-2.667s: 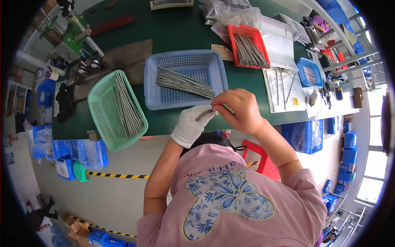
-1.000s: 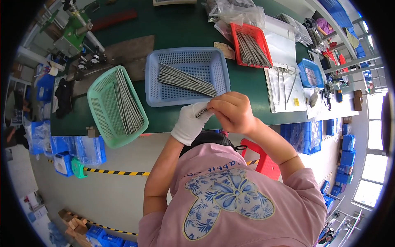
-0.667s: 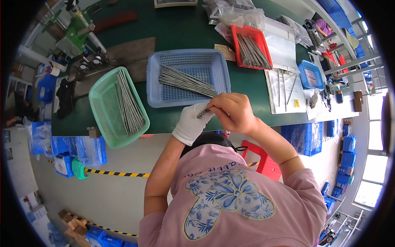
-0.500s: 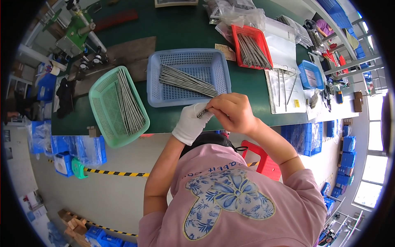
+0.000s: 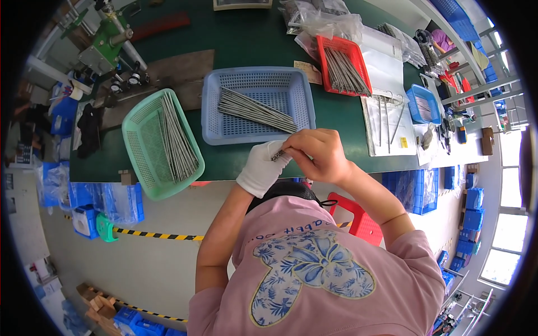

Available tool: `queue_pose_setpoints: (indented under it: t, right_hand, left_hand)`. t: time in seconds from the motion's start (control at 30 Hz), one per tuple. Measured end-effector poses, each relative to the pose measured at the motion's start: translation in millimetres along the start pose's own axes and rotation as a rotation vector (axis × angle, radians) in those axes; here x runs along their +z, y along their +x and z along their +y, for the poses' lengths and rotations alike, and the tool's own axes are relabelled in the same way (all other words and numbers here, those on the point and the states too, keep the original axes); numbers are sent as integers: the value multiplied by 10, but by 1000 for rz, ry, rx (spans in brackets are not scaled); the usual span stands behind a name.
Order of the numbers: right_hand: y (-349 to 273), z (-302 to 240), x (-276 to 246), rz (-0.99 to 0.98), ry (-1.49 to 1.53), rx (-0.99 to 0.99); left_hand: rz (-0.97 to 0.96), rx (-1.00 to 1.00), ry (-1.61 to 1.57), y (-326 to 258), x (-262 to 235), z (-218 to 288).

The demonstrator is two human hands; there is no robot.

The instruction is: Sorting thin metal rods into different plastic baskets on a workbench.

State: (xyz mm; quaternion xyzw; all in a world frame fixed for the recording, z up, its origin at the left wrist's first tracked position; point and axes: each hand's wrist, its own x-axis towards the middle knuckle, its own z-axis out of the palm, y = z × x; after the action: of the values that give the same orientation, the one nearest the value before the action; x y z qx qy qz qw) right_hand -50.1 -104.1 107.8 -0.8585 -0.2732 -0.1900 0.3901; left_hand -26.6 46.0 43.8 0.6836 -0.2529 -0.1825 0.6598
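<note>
at the left of the frame a green mesh basket (image 5: 147, 147) overhangs the near edge of the dark green workbench (image 5: 246, 39), with a sheaf of thin grey metal rods (image 5: 178, 143) lying lengthwise in it; right of it, at upper centre, a blue mesh basket (image 5: 255, 84) holds a looser, slanted bundle of the same rods (image 5: 255, 110). just below that basket's lower right corner the two hands meet: the left hand (image 5: 261, 168), in a white glove, is curled shut around the end of a small bundle of rods (image 5: 278, 153), and the bare right hand (image 5: 318, 155) is closed over it from the right, fingertips pinching the same ends. to do this well, it seems best to keep the rod ends flush and held square between both hands, with a firm gloved grip so none slide out, and to work over the bench rather than past its edge. farther right sit a red basket (image 5: 340, 46) of rods and a small blue tray (image 5: 421, 104) beside a clear sheet. how many rods are in the hands cannot be told, as the right fingers cover most of them and only short dark tips show; what the right fingertips are doing to them is hidden too. the green machine (image 5: 105, 42) at upper left is cut off by the rim, and the clutter at far right is too small to make out.
</note>
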Motion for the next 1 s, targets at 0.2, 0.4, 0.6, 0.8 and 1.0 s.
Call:
queue_pose_setpoints:
  t: [0.2, 0.4, 0.6, 0.8, 1.0]
  right_hand:
    - [46, -5, -18, -42, -35, -43]
    - [2, 7, 26, -6, -125, -169]
    - [-5, -59, 26, 18, -19, -68]
    - [13, -49, 43, -42, -27, -68]
    - [0, -13, 52, -15, 19, -37]
  left_hand:
    - [23, 46, -33, -7, -6, -54]
    - [29, 178, 38, 8, -5, -66]
    - [1, -5, -31, -12, -5, -17]
    - [15, 125, 19, -3, -11, -66]
    - [13, 83, 0, 6, 2, -118]
